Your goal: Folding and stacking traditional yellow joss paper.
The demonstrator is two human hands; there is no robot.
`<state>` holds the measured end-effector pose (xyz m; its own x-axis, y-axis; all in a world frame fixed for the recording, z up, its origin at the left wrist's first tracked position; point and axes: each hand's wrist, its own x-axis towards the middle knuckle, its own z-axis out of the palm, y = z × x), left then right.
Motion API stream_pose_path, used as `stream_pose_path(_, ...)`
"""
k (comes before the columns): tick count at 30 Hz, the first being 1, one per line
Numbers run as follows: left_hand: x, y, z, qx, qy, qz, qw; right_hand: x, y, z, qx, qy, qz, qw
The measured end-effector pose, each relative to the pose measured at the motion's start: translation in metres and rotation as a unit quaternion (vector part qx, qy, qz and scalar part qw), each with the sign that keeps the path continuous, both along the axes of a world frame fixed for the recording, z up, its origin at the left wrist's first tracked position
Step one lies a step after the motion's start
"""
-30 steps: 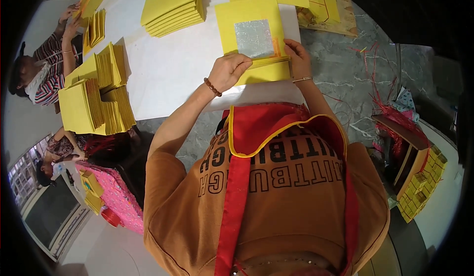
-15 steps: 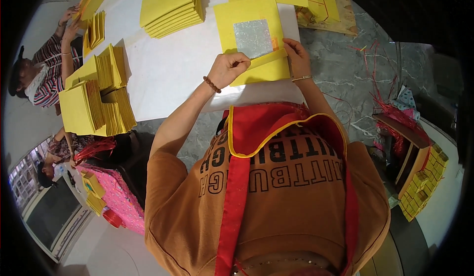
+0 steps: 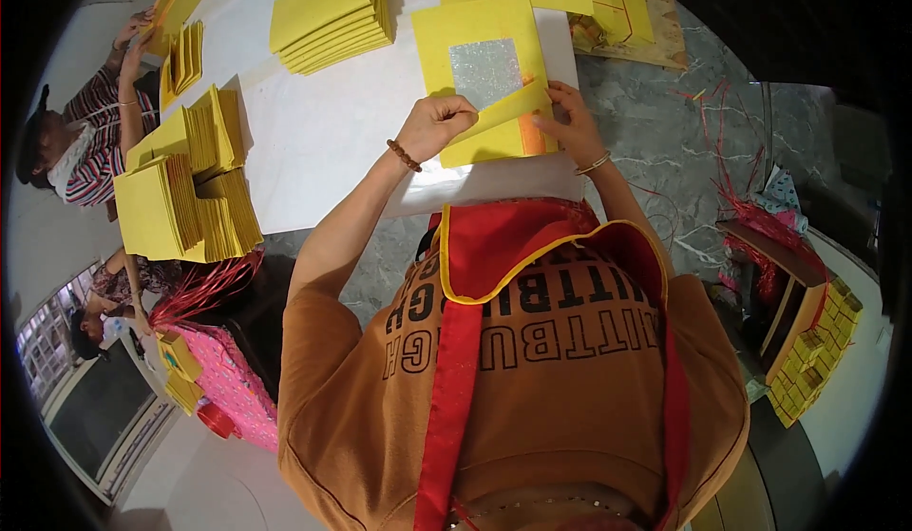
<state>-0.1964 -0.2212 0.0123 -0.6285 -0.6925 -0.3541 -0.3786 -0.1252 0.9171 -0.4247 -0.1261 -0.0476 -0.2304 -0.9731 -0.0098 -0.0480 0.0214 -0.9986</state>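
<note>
A sheet of yellow paper [image 3: 489, 20] with a silver foil square [image 3: 485, 67] lies in front of me on the white tabletop. Across its near part runs a folded yellow paper strip [image 3: 509, 109], lifted at a slant. My left hand [image 3: 435, 130], with a beaded bracelet on its wrist, pinches the strip's left end. At the strip's right end is my right hand [image 3: 577, 124], its thumb spread away from the fingers and resting by an orange patch [image 3: 530, 137] on the sheet. A thin bangle circles that wrist.
Stacks of folded yellow paper [image 3: 328, 20] stand on the white table [image 3: 323, 142], more at its left edge. A person in a striped top [image 3: 90, 142] handles yellow paper at far left. Red strings [image 3: 727, 161] and a wooden piece [image 3: 774, 246] lie to the right.
The strip's right end has risen and tilts more, baring the orange patch. My right thumb has come down apart from the fingers; my left hand has barely shifted. Red strings at left have spread.
</note>
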Motion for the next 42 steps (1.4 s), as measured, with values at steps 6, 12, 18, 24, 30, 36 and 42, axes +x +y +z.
stream_pose_path(6,0.016,-0.013,0.032,-0.100,0.059,-0.087,0.990,0.006,-0.002,-0.001,0.038,0.115,-0.021,0.992)
stream_pose_path(12,0.023,-0.024,0.008,-0.423,-0.081,-0.126,0.894,0.005,-0.007,-0.001,0.102,-0.078,-0.033,0.991)
stream_pose_path(18,0.027,-0.015,0.012,-0.502,-0.069,-0.134,0.852,-0.007,-0.006,0.031,-0.091,0.293,-0.015,0.952)
stream_pose_path(24,0.043,0.019,0.023,-0.450,-0.064,-0.164,0.876,-0.010,0.015,0.048,-0.104,0.372,0.191,0.902)
stream_pose_path(30,0.033,0.013,0.009,-0.304,-0.110,-0.028,0.946,-0.003,0.003,0.025,0.132,0.406,0.148,0.892)
stream_pose_path(36,0.027,0.000,-0.015,-0.119,-0.107,0.092,0.983,0.017,-0.019,0.038,0.065,0.176,-0.010,0.982)
stream_pose_path(42,0.021,-0.008,-0.010,0.004,-0.115,0.127,0.985,0.015,-0.031,0.033,0.077,0.158,-0.022,0.984)
